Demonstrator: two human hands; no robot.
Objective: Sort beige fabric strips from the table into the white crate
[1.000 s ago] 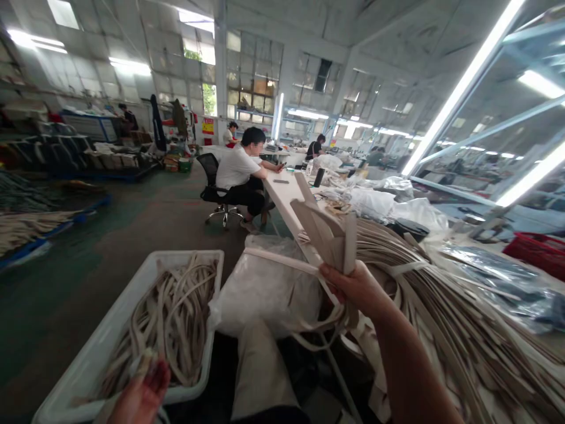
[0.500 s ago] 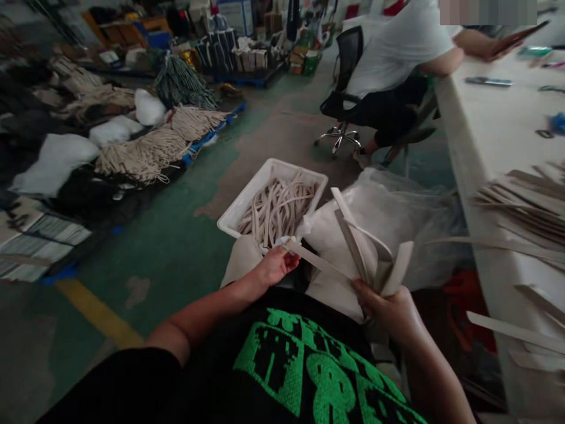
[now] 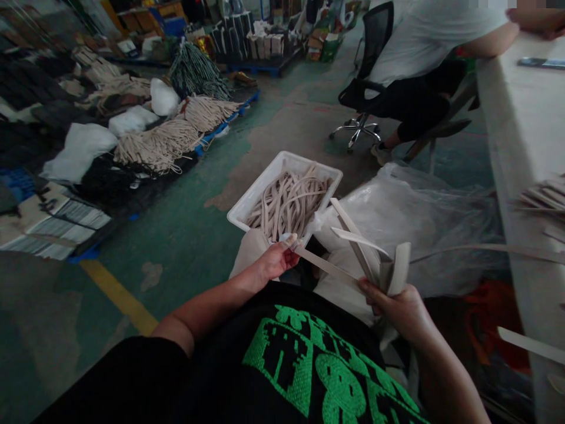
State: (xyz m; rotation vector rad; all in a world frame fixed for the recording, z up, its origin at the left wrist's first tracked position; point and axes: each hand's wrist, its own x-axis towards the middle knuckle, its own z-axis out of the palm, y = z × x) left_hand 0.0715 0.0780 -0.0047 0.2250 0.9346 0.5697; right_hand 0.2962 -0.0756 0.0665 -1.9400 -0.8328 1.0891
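My right hand (image 3: 399, 306) is closed round a bunch of beige flat straps (image 3: 388, 268) that fan upward from the fist. My left hand (image 3: 274, 259) pinches the end of one strap (image 3: 324, 265) that runs across to the bunch. Both hands are over my lap, above a black shirt with green print. Just beyond my left hand a white plastic tray (image 3: 260, 191) sits on the floor, filled with several more beige straps (image 3: 289, 203).
A clear plastic bag (image 3: 424, 218) bulges right of the tray. A white table (image 3: 525, 153) with strap ends runs along the right. A person in a white shirt (image 3: 424, 35) sits on an office chair ahead. Piles of straps and bags lie on pallets at left.
The view dropped from the hall to my lap. My left hand came up from the tray and took hold of a strap end; since half a second ago little has moved.
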